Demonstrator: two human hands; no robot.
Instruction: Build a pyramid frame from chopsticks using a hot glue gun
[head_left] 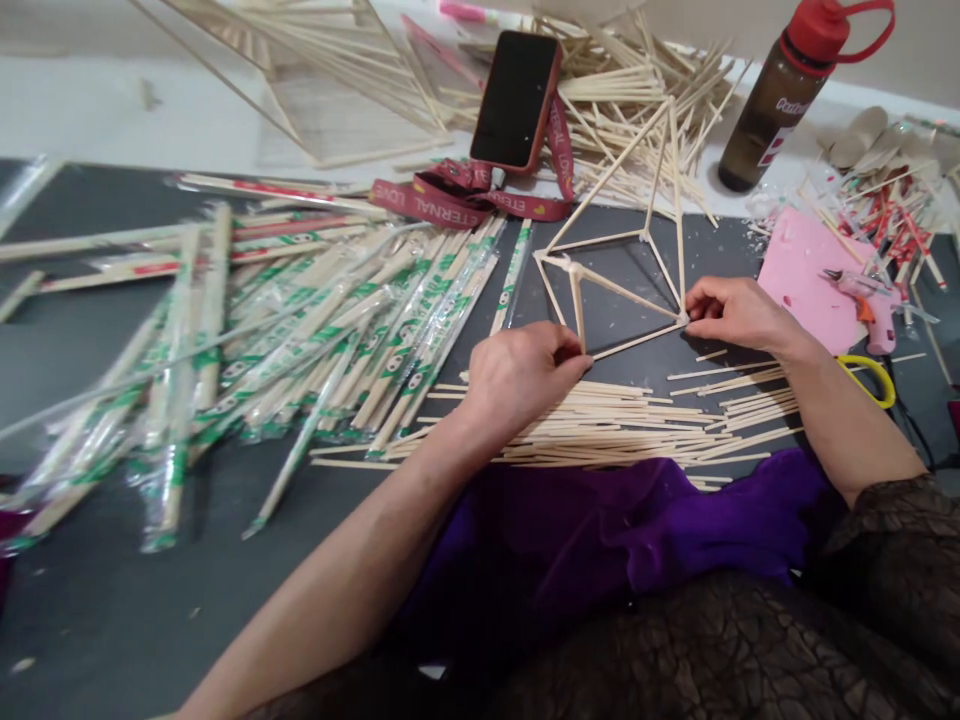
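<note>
A frame of thin wooden sticks (637, 341), joined at its corners into triangles with a peak, stands on the dark tabletop between my hands. My left hand (523, 375) is closed at the frame's near left corner, thumb and fingertips pinching the stick end there. At the near right corner, beside a whitish blob of glue, my right hand (739, 315) pinches the joint. One stick runs along the near edge from hand to hand. Just below the frame lie several loose bare sticks (600, 425), partly hidden by my left hand and wrist.
Wrapped chopsticks (322, 340) cover the left side. Behind are a phone (516, 100), a red lanyard (442, 200), a stick pile (630, 80) and a bottle (772, 110). Rightward lie a pink sheet (802, 270), a glue gun (879, 318) and a yellow handle (886, 385).
</note>
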